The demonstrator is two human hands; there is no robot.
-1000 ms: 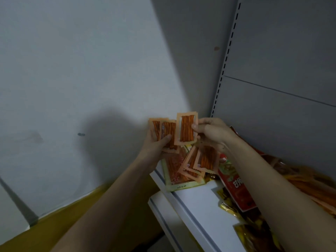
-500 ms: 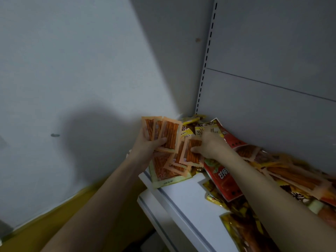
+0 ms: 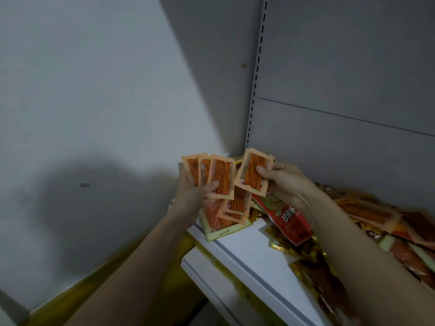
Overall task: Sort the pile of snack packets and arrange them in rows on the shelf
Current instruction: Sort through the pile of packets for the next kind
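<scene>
The left hand [image 3: 193, 191] holds a fan of 3 orange snack packets [image 3: 209, 175] upright above the left end of the white shelf [image 3: 247, 245], its thumb pressed across the front of the nearest packet while the other fingers sit hidden behind the fan. Just to the right, the right hand [image 3: 284, 182] pinches a single orange packet [image 3: 253, 172] of the same kind, thumb on the clear window and the fingers curled behind it; this packet tilts slightly to the right and its lower left corner overlaps the edge of the fan. Below both hands, more orange packets [image 3: 235, 205] lie stacked on a larger green-edged packet [image 3: 219, 222] at the shelf's front left corner. A red packet [image 3: 289, 222] with printed characters lies slanted beside them, under the right wrist. The pile of mixed packets [image 3: 376, 220] spreads along the back of the shelf to the right, orange, yellow and brown wrappers overlapping in no order, partly blurred. The shelf stands against a grey back panel [image 3: 341, 67] with a slotted upright [image 3: 257, 74] at its left edge, next to a pale wall [image 3: 94, 78]. A lower white shelf [image 3: 211, 274] juts out beneath.
</scene>
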